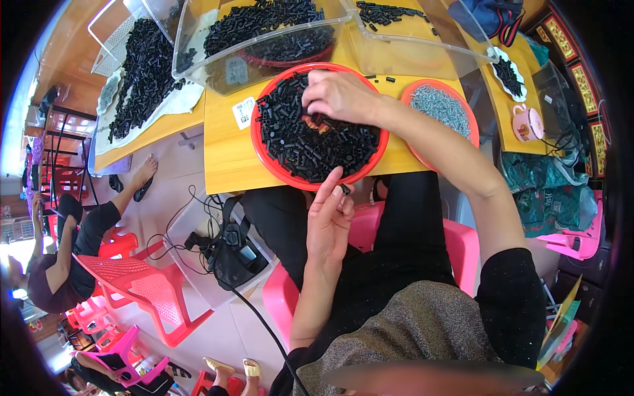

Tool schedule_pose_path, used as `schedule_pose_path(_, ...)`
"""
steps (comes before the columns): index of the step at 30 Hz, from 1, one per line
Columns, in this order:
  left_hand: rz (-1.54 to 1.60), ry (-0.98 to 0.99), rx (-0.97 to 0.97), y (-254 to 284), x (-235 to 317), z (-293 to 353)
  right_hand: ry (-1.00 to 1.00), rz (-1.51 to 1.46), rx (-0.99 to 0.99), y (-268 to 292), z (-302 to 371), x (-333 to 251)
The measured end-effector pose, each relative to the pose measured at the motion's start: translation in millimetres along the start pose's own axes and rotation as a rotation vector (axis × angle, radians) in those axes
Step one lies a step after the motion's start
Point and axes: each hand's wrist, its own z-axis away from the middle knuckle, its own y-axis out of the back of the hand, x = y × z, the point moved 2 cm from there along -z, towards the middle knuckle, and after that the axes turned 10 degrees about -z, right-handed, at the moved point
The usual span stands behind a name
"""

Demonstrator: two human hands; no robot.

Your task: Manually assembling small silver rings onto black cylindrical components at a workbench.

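A red round basin [263, 153] full of small black cylindrical plastic parts [290, 142] stands on the yellow table in front of me. My right hand [340, 98] reaches over its far side, fingers curled down against the pile; their tips, and anything in them, are hidden. Below my right hand, a bit of reddish-gold [320, 125] shows among the black parts. My left hand [330, 214] is just under the basin's near rim, palm up, with its index finger raised. A small black part [344, 189] sits at its fingertips.
Right of the basin, a red dish [471, 129] holds many silvery screw-like pieces [439, 109]. Clear plastic bins [264, 84] with more black parts line the back. A pink mug [528, 123] stands at right. Cables and a black bag [234, 264] lie lower left, near red chairs [155, 290] and another person [56, 270].
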Motion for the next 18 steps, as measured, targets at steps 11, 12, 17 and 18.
schedule_pose_path(11,-0.004,-0.006,-0.001,2.5,0.4,0.4,-0.098,0.045,-0.049,21.3,26.3,4.1)
schedule_pose_path(12,-0.002,-0.004,-0.003,1.6,0.3,0.6,-0.098,0.045,-0.048,24.2,30.1,5.7)
schedule_pose_path(17,0.002,-0.009,-0.009,0.3,-0.7,-0.6,-0.135,0.173,-0.024,35.0,45.4,11.3)
schedule_pose_path(18,0.006,-0.007,-0.011,1.4,-0.9,-0.6,-0.136,0.172,-0.023,35.9,45.2,10.1)
